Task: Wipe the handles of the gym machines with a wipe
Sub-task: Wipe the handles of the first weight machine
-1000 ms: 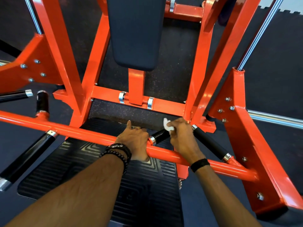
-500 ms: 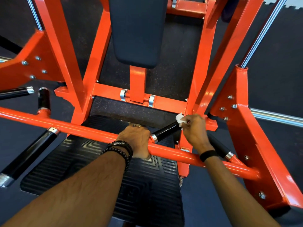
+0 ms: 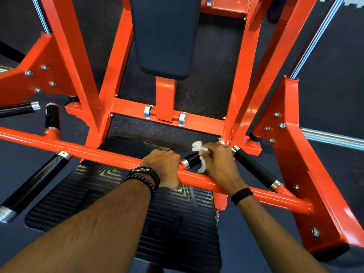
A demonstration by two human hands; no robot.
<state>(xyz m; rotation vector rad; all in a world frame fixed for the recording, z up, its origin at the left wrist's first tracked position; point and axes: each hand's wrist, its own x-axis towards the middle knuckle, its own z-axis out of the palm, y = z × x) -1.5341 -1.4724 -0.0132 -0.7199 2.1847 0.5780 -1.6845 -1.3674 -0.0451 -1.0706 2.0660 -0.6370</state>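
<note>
Hands meet at the middle of an orange gym machine (image 3: 122, 91), seen from above. The left hand (image 3: 164, 166) is closed around the orange crossbar (image 3: 82, 151) that runs across the frame, knuckles up, with dark bead bracelets (image 3: 145, 177) at the wrist. Just to its right, the right hand (image 3: 219, 164) is wrapped around a short black handle (image 3: 192, 159) that juts forward off that crossbar, and it presses a white wipe (image 3: 200, 148) against the grip. Crumpled ends of the wipe poke out above and below the fingers. A black band (image 3: 242, 195) circles the right wrist. Another black handle (image 3: 254, 168) angles away on the right side, bare, with chrome collars at both ends. More black handles (image 3: 35, 182) sit on the left, well apart from both hands. Below the arms lies a ribbed black footplate (image 3: 177, 233), and a dark padded rest (image 3: 163, 36) stands beyond the crossbar.
</note>
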